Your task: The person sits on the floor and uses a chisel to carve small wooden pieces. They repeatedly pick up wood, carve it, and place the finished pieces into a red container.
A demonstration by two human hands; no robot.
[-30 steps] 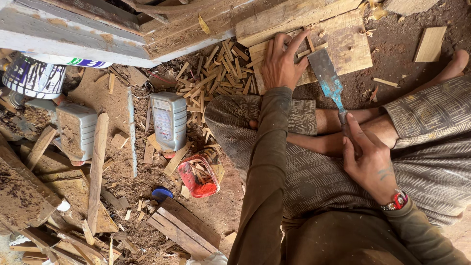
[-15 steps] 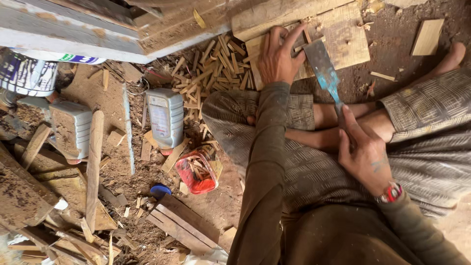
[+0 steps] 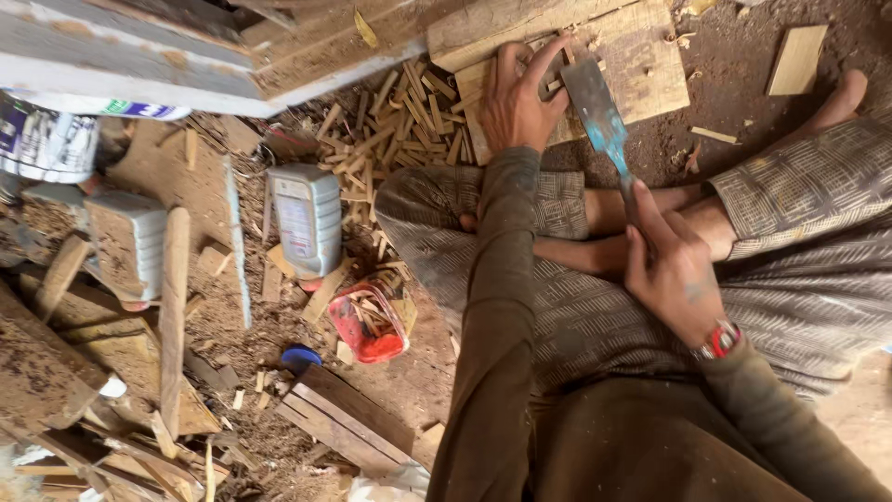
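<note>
I sit cross-legged on a dirt floor. My left hand presses down on a small piece of wood on a thick wooden block. My right hand grips the handle of a flat-bladed chopping tool with blue-stained metal; its blade is raised over the block beside my left fingers. A red watch sits on my right wrist. A heap of several split wooden sticks lies left of the block.
A grey plastic canister and a red tub of wood bits lie left of my knee. A second canister, planks, a paint tin and wood scraps litter the floor. A long beam runs along the top.
My right hand with the chopping tool has shifted slightly, the blade staying over the block. My left hand keeps its place on the wood. The view has drifted a little.
</note>
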